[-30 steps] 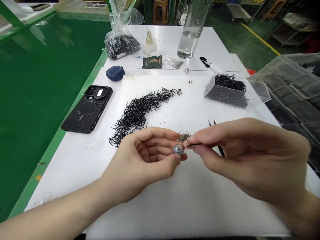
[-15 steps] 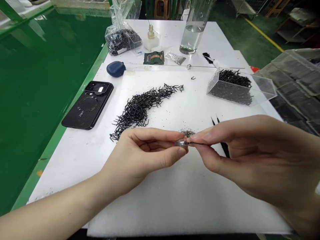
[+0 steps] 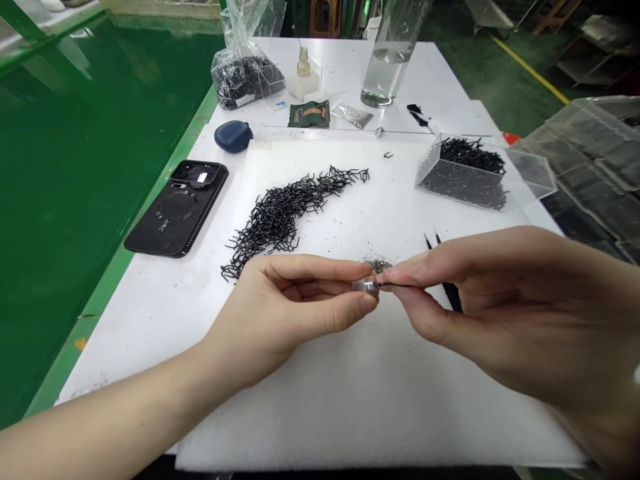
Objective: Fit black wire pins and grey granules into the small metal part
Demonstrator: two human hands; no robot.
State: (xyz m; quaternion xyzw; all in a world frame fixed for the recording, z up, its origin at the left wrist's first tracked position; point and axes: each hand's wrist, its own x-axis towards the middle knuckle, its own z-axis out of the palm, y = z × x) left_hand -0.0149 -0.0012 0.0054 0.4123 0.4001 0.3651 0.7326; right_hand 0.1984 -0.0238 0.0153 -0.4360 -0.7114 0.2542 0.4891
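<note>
Between the thumb and fingers of my left hand [image 3: 295,300] is a small clear, rounded piece [image 3: 367,286] with a shiny metallic part. My right hand [image 3: 480,313] pinches a thin black bent piece [image 3: 395,285], its tip touching the end of the clear piece. Just behind the fingertips lies a little heap of tiny metallic bits [image 3: 379,264], partly hidden. Black tweezers [image 3: 451,293] rest on the white mat [image 3: 320,400], partly covered by my right hand. A curved pile of black bent pieces [image 3: 275,217] spreads beyond my left hand.
A black phone [image 3: 175,210] and a dark blue rounded object [image 3: 233,137] lie at left. A clear box [image 3: 465,187] of black pieces sits at right. Farther back stand a plastic bag [image 3: 245,80], a small bottle [image 3: 303,63], a green packet [image 3: 309,114] and a tall water container [image 3: 383,77].
Both hands keep their grip, and the black piece stays against the clear one. The whole view has shifted very slightly; nothing on the table has visibly moved.
</note>
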